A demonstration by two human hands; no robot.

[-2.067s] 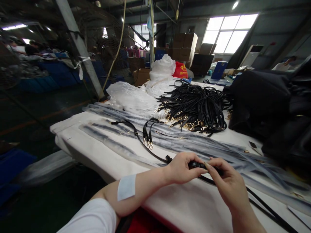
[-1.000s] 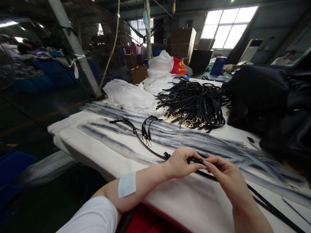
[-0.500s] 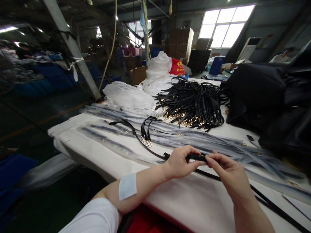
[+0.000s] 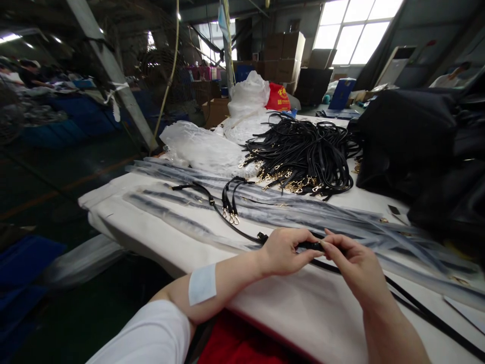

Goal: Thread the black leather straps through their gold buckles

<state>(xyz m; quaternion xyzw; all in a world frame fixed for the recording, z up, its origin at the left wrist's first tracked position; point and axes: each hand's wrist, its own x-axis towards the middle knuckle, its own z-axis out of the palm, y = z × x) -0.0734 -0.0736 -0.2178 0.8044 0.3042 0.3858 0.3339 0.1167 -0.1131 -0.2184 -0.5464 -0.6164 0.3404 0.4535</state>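
Observation:
A long black strap (image 4: 239, 231) runs across the near side of the table, with small buckles along it. My left hand (image 4: 285, 251) pinches a section of the strap between thumb and fingers. Just to its right, my right hand (image 4: 350, 260) is closed with thumb and forefinger on the same strap, at the end of the held section; the fingers hide the exact detail there. Several short strap ends with gold snap hooks (image 4: 232, 218) lie beyond my left hand. Clear plastic sleeves (image 4: 170, 217) holding dark straps lie around them.
A heap of black straps with gold hooks (image 4: 303, 151) is at the back of the white table (image 4: 151, 253). Crumpled clear plastic bags (image 4: 204, 144) and a red bag (image 4: 278, 97) sit behind. Large black material (image 4: 409, 141) covers the right side. A slanted pole (image 4: 125, 96) stands beyond the left edge.
The view has shifted slightly. Both hands keep their grip on the strap, almost in the same place, with only small finger movement.

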